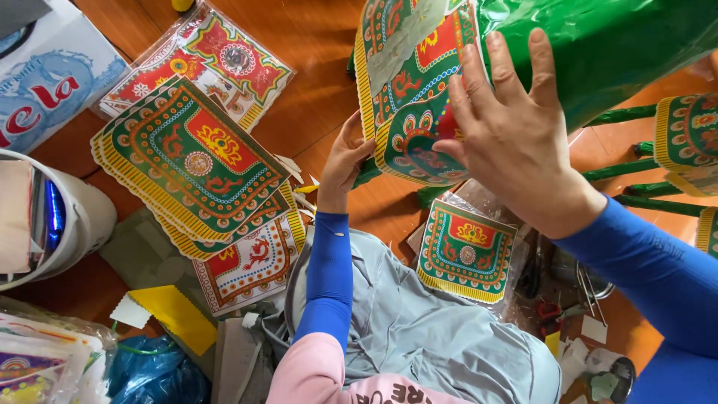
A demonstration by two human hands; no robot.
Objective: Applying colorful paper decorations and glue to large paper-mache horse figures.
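Right hand [516, 127] spread flat, fingers open, pressed against a decorated paper panel [413, 105] laid over a green shiny paper form [598, 45] at the far right; palm flat, likely to smooth the panel onto the curved green body beneath. Left hand [345, 161] curled at the panel's lower left edge, fingertips pinching or steadying that edge; exact grip hard to tell, thumb hidden behind the paper. Panel printed in green, red and yellow, with a scalloped yellow fringe along its border, dotted blue lines and red curling figures inside, bent round the form rather than lying flat. Both forearms in blue sleeves, a grey cloth [419, 329] over the lap just beneath them. On the wooden floor [314, 82], to the left, a fanned stack of matching panels [191, 157], close within reach; farther off, a wrapped pack of red ones [217, 63]. Near the right knee, one more small panel [467, 251] in clear wrap. At the near left, a yellow paper scrap [176, 314] and a white bucket [67, 217]. At the right edge, thin green sticks [628, 172] ending in more patterned pieces. Scissors with red handles [557, 310] beside the lap, lying among paper offcuts.
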